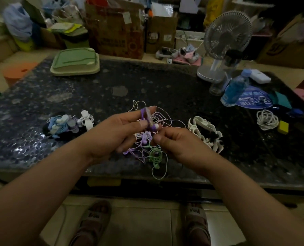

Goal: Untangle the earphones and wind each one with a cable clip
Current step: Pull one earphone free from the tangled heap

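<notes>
My left hand (119, 128) pinches a purple cable clip (148, 119) with purple cord wound on it, held above the table's front middle. My right hand (176, 142) sits just right of it, fingers curled, pinching the cord below the clip's lower end. Under both hands lies a tangle of earphones (153, 139): pink, purple and white cords, with a green earphone (154, 155) trailing toward the front edge. A pile of wound earphones (67, 124) in blue, grey and white clips lies to the left.
A heap of white cable clips (206, 132) lies right of the tangle. Farther right are a coiled white cable (267, 119), a blue bottle (236, 87), and a desk fan (224, 43). A green lidded tray (75, 62) stands at the back left on the dark stone table (147, 82).
</notes>
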Motion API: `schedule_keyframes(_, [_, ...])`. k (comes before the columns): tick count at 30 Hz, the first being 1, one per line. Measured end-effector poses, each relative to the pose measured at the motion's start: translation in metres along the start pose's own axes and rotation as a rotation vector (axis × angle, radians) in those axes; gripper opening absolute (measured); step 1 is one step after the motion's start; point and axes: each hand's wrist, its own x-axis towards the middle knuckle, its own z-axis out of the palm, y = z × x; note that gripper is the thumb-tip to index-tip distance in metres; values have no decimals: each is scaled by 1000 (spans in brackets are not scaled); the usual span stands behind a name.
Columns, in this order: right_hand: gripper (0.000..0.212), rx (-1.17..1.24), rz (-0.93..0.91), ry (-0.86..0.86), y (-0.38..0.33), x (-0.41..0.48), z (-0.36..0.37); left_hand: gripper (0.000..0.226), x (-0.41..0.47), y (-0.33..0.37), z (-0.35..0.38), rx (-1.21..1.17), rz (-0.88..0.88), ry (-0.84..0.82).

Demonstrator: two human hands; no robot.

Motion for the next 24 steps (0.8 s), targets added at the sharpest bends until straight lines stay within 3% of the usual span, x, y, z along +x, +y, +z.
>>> schedule_keyframes(4, [19, -161, 30, 18, 2, 1, 5, 42, 0, 1, 5, 59, -37, 30])
schedule_keyframes(10, [18, -203, 51, 19, -3, -1, 5, 44, -1, 3, 7, 119, -35, 31])
schedule_keyframes(16, [17, -430, -27, 31, -16, -14, -7, 35, 1, 0, 2, 326, 14, 176])
schedule_keyframes(24, [14, -489, -133, -12, -31, -19, -19, 41, 4, -13, 12, 606, -44, -9])
